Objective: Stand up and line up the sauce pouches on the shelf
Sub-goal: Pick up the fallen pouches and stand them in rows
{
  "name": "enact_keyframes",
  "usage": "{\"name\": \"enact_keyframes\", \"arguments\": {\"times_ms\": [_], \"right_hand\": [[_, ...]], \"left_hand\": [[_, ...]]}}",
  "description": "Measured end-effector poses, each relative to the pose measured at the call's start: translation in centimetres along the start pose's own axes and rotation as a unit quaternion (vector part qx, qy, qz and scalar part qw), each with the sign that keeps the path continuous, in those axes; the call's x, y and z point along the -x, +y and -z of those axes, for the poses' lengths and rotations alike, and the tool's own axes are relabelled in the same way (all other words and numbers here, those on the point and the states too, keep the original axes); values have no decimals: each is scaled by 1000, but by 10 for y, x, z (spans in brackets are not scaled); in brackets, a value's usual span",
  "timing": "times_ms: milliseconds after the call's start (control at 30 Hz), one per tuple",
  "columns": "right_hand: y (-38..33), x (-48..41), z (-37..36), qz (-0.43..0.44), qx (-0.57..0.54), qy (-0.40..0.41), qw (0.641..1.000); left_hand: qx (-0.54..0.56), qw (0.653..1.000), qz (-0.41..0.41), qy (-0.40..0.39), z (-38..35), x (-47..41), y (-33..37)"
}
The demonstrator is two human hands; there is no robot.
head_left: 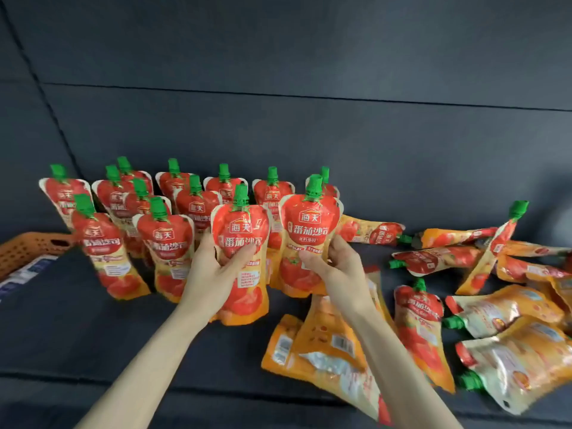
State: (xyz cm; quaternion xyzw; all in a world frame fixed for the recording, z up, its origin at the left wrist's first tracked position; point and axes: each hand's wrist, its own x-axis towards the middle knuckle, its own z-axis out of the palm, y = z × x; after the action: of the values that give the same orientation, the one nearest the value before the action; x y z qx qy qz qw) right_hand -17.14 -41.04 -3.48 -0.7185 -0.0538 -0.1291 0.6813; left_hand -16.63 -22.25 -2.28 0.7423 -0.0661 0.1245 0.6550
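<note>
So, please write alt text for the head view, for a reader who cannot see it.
The left hand and right hand each hold an upright red sauce pouch with a green cap, left pouch beside right pouch, in front of standing pouches on a dark shelf. Fallen pouches lie heaped at the right; an orange basket shows at far left.
</note>
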Motion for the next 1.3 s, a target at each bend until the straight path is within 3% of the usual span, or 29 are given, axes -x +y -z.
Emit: {"name": "enact_keyframes", "arguments": {"times_ms": [167,367,600,833,1300], "right_hand": [[4,14,-40,-13,55,-2,998],[2,13,-57,-62,165,-24,984],[11,14,-65,-60,243,-26,968],[9,17,-72,-45,250,-7,967],[12,18,-85,-35,249,-17,968]], "left_hand": [[-36,998,-47,10,44,5,-19],[3,999,-19,-28,63,2,-39],[-15,996,6,-89,78,13,-56],[-6,999,-36,-34,88,13,-61],[-29,997,-65,-12,96,16,-74]]}}
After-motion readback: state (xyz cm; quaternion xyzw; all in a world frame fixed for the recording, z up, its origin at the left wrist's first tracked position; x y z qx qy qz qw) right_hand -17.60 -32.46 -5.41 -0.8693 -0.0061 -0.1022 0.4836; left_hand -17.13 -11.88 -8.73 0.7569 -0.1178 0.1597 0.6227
